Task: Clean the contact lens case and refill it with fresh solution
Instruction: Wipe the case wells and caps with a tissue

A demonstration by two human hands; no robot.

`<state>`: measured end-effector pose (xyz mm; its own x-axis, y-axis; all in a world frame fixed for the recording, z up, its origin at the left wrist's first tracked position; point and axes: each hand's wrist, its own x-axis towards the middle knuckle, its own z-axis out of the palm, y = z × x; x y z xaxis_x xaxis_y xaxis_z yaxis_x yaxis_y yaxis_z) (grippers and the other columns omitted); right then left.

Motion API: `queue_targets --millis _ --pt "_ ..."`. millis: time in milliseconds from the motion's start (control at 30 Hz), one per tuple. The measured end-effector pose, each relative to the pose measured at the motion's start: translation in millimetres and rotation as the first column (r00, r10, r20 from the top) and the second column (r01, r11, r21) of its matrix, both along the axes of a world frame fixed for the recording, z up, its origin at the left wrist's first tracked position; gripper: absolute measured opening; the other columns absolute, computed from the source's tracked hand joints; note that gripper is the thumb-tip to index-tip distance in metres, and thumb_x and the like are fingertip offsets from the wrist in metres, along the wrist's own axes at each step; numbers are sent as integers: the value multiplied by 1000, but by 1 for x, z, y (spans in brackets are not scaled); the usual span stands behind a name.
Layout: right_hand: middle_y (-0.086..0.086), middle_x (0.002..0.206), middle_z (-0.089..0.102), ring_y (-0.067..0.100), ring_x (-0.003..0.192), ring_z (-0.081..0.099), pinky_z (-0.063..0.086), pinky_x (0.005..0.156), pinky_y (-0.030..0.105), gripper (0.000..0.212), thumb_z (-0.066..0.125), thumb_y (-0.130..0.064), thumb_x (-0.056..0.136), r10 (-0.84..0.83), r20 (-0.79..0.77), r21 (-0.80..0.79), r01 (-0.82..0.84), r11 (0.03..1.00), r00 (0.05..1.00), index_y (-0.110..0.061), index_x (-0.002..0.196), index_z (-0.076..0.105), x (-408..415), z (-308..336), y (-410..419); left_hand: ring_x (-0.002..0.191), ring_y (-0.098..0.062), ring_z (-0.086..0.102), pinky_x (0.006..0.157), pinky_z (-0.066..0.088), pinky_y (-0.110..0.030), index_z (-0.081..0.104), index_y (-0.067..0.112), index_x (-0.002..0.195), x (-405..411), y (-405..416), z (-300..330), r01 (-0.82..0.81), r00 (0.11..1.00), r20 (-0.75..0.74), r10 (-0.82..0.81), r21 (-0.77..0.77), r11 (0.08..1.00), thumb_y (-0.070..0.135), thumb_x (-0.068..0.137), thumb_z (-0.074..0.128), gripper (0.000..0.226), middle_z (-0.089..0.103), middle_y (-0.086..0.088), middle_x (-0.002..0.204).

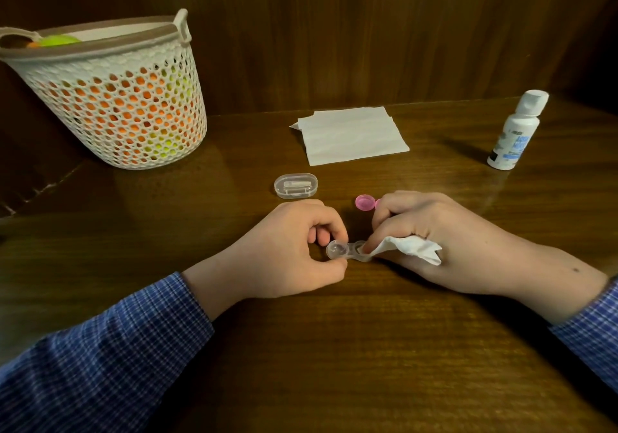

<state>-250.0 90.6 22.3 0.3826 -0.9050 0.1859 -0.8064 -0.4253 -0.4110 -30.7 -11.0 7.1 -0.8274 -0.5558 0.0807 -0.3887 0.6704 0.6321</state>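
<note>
The clear contact lens case [344, 251] lies on the wooden table [334, 349] between my hands, both wells uncapped. My left hand [287, 248] pinches its left well between thumb and fingers. My right hand [431, 235] holds a crumpled white tissue [411, 248] and presses it with a fingertip into the right well. A pink cap [365, 202] lies upside down just behind my right hand, and the edge of a second pink cap peeks out beside it. The white solution bottle [516, 131] stands shut at the far right.
A stack of flat white tissues [351, 135] lies at the back centre. A small clear oval box [295, 185] holding tweezers sits behind my left hand. A white mesh basket [127, 98] with orange and yellow balls stands at the back left, against a wooden wall.
</note>
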Motion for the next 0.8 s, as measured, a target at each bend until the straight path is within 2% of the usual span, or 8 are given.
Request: queue_targets --millis 133,267,433,533,600,700,733,800 --pt "-7 96 67 0 93 63 28 100 -2 15 74 -14 90 11 11 -19 -11 1000 1000 -20 100 81 0 -1 -1 83 -12 60 68 53 -28 70 30 102 1 -1 0 -9 1000 -2 9 10 1000 24 81 80 24 64 8 90" --pt "-6 94 68 1 91 64 28 99 -3 15 74 -12 89 27 23 -42 -26 999 999 -20 100 81 1 -2 -2 82 -13 60 67 53 -28 71 29 96 1 -1 0 2 1000 2 -2 2 1000 23 81 79 18 65 7 89" --pt "-5 94 68 2 92 64 32 102 1 14 72 -14 90 22 58 -64 -18 998 998 -19 99 81 0 -4 -2 82 -13 60 66 54 -31 69 31 102 2 -2 0 8 1000 -9 -8 14 1000 29 82 79 23 64 8 89" --pt "-6 96 70 2 95 66 37 100 4 13 74 -14 89 4 139 -40 2 999 990 -18 99 81 2 -3 -1 82 -12 59 67 53 -30 71 29 97 1 -3 -2 16 1000 -9 -16 -23 1000 25 83 78 16 64 8 89" --pt "-12 97 73 3 98 68 45 94 9 13 73 -19 89 -78 246 4 79 997 966 -22 100 79 3 0 0 83 -11 59 69 52 -29 71 29 95 1 -3 -3 15 1000 -18 -16 -26 1000 26 82 78 15 63 9 90" --pt "-13 97 72 5 95 68 50 76 20 19 74 -36 84 -382 435 159 348 924 816 -37 102 67 -1 9 -2 84 -12 59 68 53 -31 71 31 92 0 -4 -5 1 1000 -30 -2 -20 1000 28 82 78 13 64 9 89" --pt "-10 103 69 9 98 66 51 76 25 30 76 -39 81 -507 488 258 438 861 710 -38 107 62 -5 10 -5 83 -13 59 67 53 -32 71 31 92 0 -3 -5 0 999 -36 -1 -19 1000 28 82 78 13 64 8 89" --pt "1 117 65 18 106 65 57 84 35 63 82 -38 77 -711 518 469 538 701 476 -30 132 52 -13 9 -12 82 -15 60 66 53 -36 71 32 93 -1 -2 -7 3 999 -51 -3 -10 1000 30 81 78 14 63 7 89"
